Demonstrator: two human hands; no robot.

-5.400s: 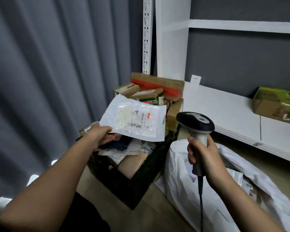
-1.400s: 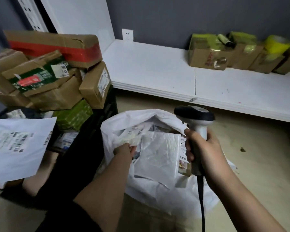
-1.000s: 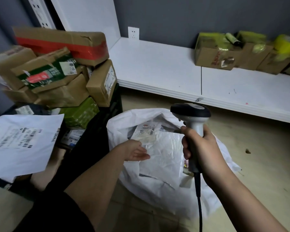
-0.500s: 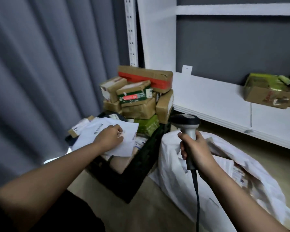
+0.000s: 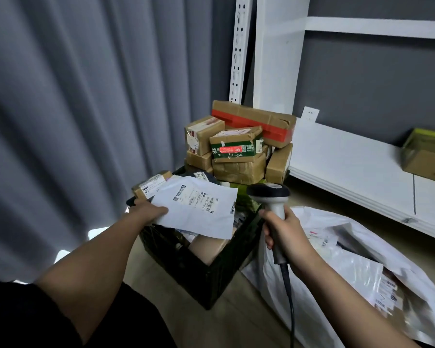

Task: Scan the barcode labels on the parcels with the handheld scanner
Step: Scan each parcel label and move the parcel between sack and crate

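My left hand pinches a white mailer above the crate | right hand grips scanner right of crate | risk: floppy mailer sags, label misreads.

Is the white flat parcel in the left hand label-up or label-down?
Label-up: the white flat parcel, held by the left hand over the black crate, shows its printed barcode label to the camera.
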